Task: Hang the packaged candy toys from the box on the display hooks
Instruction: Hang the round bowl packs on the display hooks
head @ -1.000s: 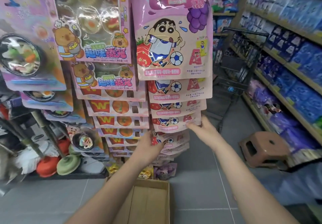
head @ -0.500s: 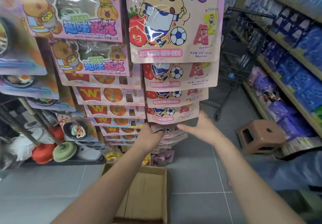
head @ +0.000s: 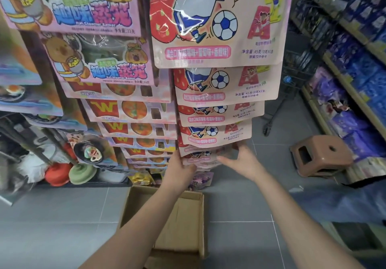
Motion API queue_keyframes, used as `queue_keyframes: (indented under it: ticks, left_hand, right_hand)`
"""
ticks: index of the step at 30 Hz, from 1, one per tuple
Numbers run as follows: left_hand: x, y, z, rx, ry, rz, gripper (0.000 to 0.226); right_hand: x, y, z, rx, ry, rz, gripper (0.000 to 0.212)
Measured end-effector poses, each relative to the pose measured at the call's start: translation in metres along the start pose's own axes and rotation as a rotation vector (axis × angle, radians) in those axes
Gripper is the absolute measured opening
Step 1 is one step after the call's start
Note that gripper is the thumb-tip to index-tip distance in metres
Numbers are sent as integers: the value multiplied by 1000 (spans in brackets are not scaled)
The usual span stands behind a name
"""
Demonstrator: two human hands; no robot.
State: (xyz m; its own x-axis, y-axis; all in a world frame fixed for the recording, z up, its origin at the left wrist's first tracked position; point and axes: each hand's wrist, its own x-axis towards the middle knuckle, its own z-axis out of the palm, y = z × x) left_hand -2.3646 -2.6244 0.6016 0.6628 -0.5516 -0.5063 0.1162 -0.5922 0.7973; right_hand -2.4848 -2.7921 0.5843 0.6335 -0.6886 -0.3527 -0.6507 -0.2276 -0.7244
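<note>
Pink candy packets with a cartoon footballer hang in a column on the rack (head: 217,26), each overlapping the one below. Low in that column, both hands hold one pink packet (head: 205,157). My left hand (head: 180,169) grips its left edge. On its right side my right hand (head: 240,160) pinches it, thumb in front and fingers behind, under the packet above (head: 215,134). The hooks are hidden behind the packets. An open cardboard box (head: 189,216) lies on the floor below my arms, and I see no packets in the part that shows.
Capybara and burger-themed toy packs (head: 100,68) fill the neighbouring column on the left. A brown plastic stool (head: 319,155) stands on the grey tile floor at the right, beside shelves of blue and purple goods (head: 355,84). A dark trolley (head: 292,74) stands behind the rack.
My head has moved nearer the rack and tipped down, so the packets look larger. Both hands have stayed on the same low pink packet, shifting only slightly.
</note>
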Motion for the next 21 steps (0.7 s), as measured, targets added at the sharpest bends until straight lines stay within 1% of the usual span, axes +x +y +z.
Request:
queue_keyframes:
  ticks: [1,3,5,8,15,18,19,20,21]
  left_hand:
    - [0,-2,1,-15,-8,-13,47]
    - [0,-6,4,-38,-36,-59,47]
    - [6,-9,7,-44,-58,-92,52]
    - [14,-11,10,-67,-79,-116,50]
    - [20,-25,6,-165,-71,-158,64]
    - [28,-29,10,-147,-81,-209,66]
    - [31,-30,11,-131,-96,-213,66]
    - [33,-30,12,-123,-113,-210,65]
    - [35,-30,12,-117,-126,-201,63]
  right_hand:
    - [1,4,1,17,16,6,86]
    - [2,8,2,56,50,3,84]
    - [7,14,5,61,23,10,79]
    - [18,27,16,43,-48,18,77]
    - [25,39,30,97,-60,42,76]
    - [27,45,40,120,-48,116,68]
    - [27,45,45,132,-79,122,70]
    - [27,48,50,138,-103,112,79]
    - [28,51,54,146,-124,109,94]
